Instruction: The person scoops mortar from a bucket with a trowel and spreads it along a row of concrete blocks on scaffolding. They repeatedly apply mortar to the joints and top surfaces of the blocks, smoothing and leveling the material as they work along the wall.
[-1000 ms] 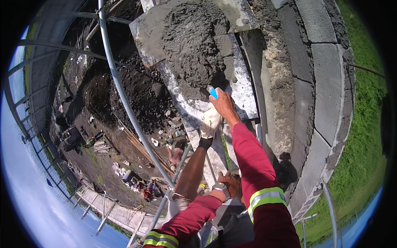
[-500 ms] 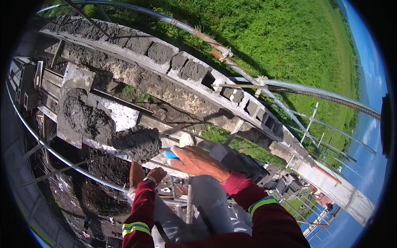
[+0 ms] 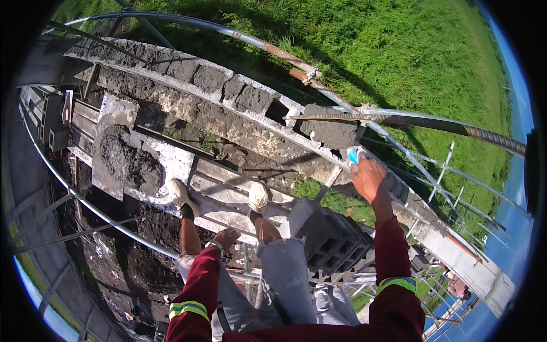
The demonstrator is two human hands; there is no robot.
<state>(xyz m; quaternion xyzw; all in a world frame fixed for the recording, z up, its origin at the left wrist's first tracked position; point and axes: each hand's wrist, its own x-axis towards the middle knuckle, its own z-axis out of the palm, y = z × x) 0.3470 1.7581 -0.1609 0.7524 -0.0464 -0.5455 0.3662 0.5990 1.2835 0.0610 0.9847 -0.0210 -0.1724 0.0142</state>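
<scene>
My right hand (image 3: 370,176) grips the blue handle of a trowel (image 3: 352,156) above the top of the concrete block wall (image 3: 239,108). Grey mortar (image 3: 330,126) lies in a heap just beyond the handle, over the block openings, and hides the trowel's blade. My left hand (image 3: 229,237) is low beside my knee, its fingers loosely curled with nothing visible in them. A larger pile of wet mortar (image 3: 128,162) sits on a pale board (image 3: 176,165) left of my shoes.
A ribbed steel bar (image 3: 444,126) and metal scaffold pipes (image 3: 250,37) cross over the wall. Stacked hollow blocks (image 3: 327,233) stand right of my legs. I stand on narrow planks (image 3: 222,185), with ground showing far below. Another person (image 3: 456,285) is at far right.
My right hand has swung the loaded trowel from near the board up and right to the wall top, where mortar now covers block openings. My left hand stays low near my knee.
</scene>
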